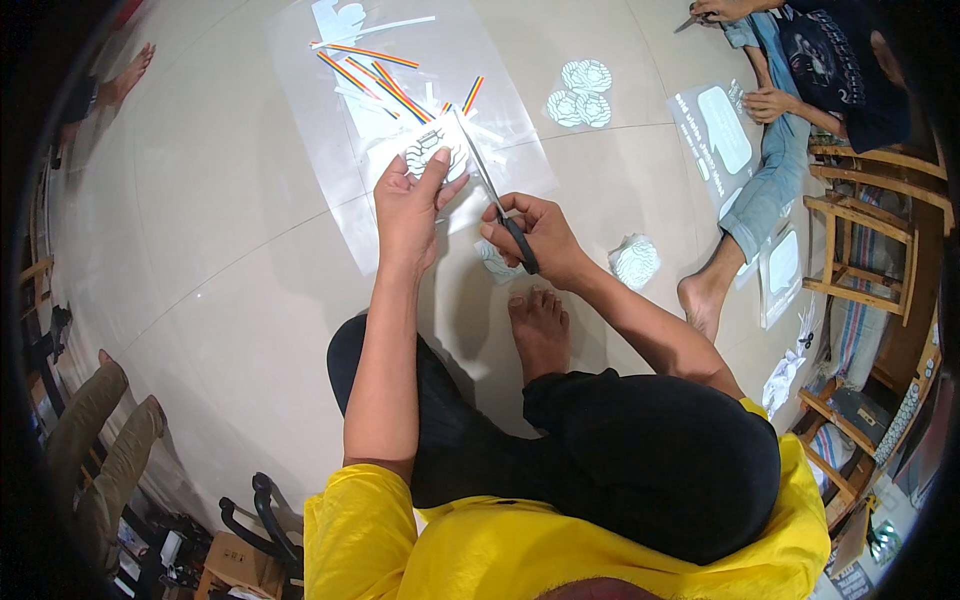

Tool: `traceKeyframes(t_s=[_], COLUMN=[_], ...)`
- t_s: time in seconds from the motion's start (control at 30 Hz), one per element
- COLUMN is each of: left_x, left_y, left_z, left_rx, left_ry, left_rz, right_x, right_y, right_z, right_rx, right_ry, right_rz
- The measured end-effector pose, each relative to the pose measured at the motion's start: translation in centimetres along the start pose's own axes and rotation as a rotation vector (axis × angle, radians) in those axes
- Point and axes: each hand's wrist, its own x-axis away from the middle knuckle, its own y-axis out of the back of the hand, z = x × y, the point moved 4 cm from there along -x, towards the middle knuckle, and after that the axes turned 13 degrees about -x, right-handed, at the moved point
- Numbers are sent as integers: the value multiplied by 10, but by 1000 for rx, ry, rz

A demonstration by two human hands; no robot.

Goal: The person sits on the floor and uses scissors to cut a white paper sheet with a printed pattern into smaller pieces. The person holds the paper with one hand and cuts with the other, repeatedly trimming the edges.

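Printed paper (427, 138) is pinched in the left hand (409, 205) above a clear plastic sheet (355, 215) on the floor (230, 180), while the right hand (545, 235) grips black-handled scissors (491, 187) beside the paper's right edge.

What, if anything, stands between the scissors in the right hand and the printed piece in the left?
Nothing visible does. The right hand holds the scissors, blades beside the right side of the white printed piece in the left hand. Whether blades touch paper is unclear.
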Motion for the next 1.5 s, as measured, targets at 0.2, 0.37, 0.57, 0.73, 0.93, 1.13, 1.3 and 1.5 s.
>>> traceKeyframes(t_s=[0.2, 0.37, 0.57, 0.73, 0.93, 1.13, 1.3, 1.5], left_x=[-1, 1, 1, 0, 2, 0, 3, 1], left_y=[1, -2, -1, 0, -2, 1, 0, 2], left_z=[2, 3, 3, 3, 3, 4, 2, 3], left_rx=[-13, -15, -18, -31, -19, -42, -36, -112], left_ry=[-9, 9, 5, 17, 8, 42, 40, 45], left_rz=[8, 13, 20, 33, 39, 56, 66, 69], right_x=[-2, -8, -7, -16, -18, -19, -22, -25], right_y=[-3, -1, -2, -1, -1, -1, -3, 0], right_z=[-1, 6, 9, 10, 10, 12, 16, 16], right_rx=[-19, 29, 55, 39, 20, 25, 41, -30], right_ry=[35, 46, 34, 70, 43, 63, 59, 20], right_rz=[1, -8, -8, 10, -7, 5, 32, 30])
